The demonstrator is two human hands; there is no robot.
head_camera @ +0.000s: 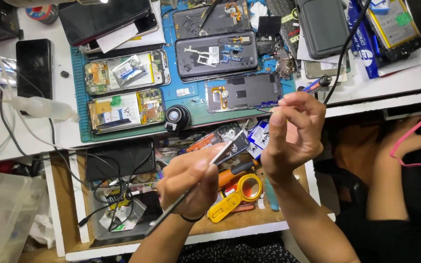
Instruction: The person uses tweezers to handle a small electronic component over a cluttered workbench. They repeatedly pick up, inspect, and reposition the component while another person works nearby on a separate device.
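Holding a long thin metal tweezer (pixel 205 170) in our left hand (pixel 191 182), we keep that grip closed around its shaft, the tip slanting up toward the right hand (pixel 293 134). The right grip is pinched shut, thumb against forefinger, on a small thin dark part (pixel 267 111) too small to identify, raised just above the front edge of the white work surface (pixel 391 85).

Entered on the surface: a blue-green rectangular work mat (pixel 191 117) carrying two opened phones with exposed circuit boards (pixel 125 90), three dark grey phone back frames (pixel 218 53), and a small black round loupe (pixel 177 118) at its front edge. Left of the mat: a black phone lying flat (pixel 34 68) and a clear plastic squeeze bottle (pixel 42 107).

Below our hands, an open wooden drawer (pixel 249 224) holds a yellow-framed magnifier (pixel 242 192), an orange-handled screwdriver (pixel 232 175) and tangled black cables (pixel 108 190). At right, another person's hand (pixel 405 141) rests beside a pink cord (pixel 415 141).
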